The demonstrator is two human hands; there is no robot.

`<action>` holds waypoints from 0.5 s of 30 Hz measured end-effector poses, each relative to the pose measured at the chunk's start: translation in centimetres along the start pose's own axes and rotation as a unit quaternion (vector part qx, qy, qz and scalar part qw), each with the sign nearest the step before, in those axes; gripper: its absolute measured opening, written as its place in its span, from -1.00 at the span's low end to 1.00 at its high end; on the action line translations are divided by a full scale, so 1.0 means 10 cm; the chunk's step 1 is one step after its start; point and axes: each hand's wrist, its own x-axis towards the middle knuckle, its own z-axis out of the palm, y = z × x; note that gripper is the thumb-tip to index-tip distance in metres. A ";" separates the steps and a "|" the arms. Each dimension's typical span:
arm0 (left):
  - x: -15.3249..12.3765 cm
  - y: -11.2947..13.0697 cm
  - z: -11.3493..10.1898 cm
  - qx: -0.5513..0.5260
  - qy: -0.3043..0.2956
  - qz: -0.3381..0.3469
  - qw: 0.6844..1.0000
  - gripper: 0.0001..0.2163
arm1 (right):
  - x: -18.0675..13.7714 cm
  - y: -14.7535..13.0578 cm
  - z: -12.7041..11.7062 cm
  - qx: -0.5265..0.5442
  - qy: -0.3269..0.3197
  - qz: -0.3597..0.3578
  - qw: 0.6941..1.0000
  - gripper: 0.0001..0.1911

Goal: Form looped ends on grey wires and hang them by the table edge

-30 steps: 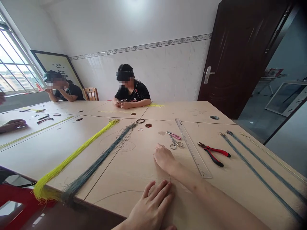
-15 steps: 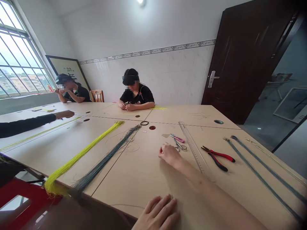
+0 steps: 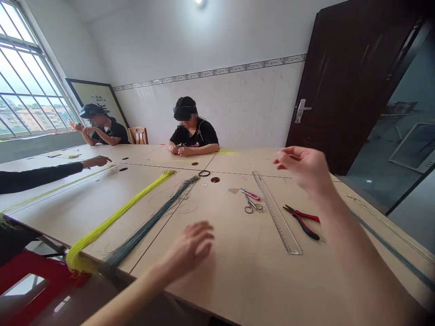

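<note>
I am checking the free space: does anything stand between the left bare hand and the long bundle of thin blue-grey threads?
Nothing visible stands between the left hand and the bundle; the pale tabletop with a dark seam shows there. Loose strands curl near the bundle's far end.

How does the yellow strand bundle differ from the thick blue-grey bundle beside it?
Colour: the yellow bundle is bright, while the blue-grey bundle is dark and muted.
Place: the blue-grey bundle lies nearer the left hand; the yellow bundle lies farther off.
Tidiness: stray strands curl around the blue-grey bundle's far half; the yellow bundle's far half looks neater.
Both lie slantwise on the table, reaching its near edge.
</note>
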 end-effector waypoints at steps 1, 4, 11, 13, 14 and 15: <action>0.08 -0.18 -0.05 0.027 0.012 -0.039 0.999 -0.75 | -0.02 -0.10 -0.09 0.012 0.021 -0.006 1.000 -0.83; 0.25 -0.68 -0.07 0.084 0.015 -0.119 0.989 -0.71 | -0.14 -0.42 -0.30 0.039 0.071 -0.014 0.997 -0.87; 0.56 -1.42 -0.06 0.134 0.008 -0.225 0.965 -0.68 | -0.43 -0.77 -0.43 0.012 0.127 -0.096 0.987 -0.93; 0.63 -1.57 -0.11 0.131 0.019 -0.255 0.958 -0.69 | -0.50 -0.81 -0.44 -0.010 0.136 -0.132 0.982 -0.92; 0.65 -1.65 -0.14 0.127 0.028 -0.270 0.954 -0.69 | -0.52 -0.83 -0.45 -0.015 0.135 -0.140 0.981 -0.92; 0.67 -1.71 -0.17 0.121 0.041 -0.286 0.950 -0.69 | -0.55 -0.85 -0.46 -0.021 0.130 -0.140 0.981 -0.91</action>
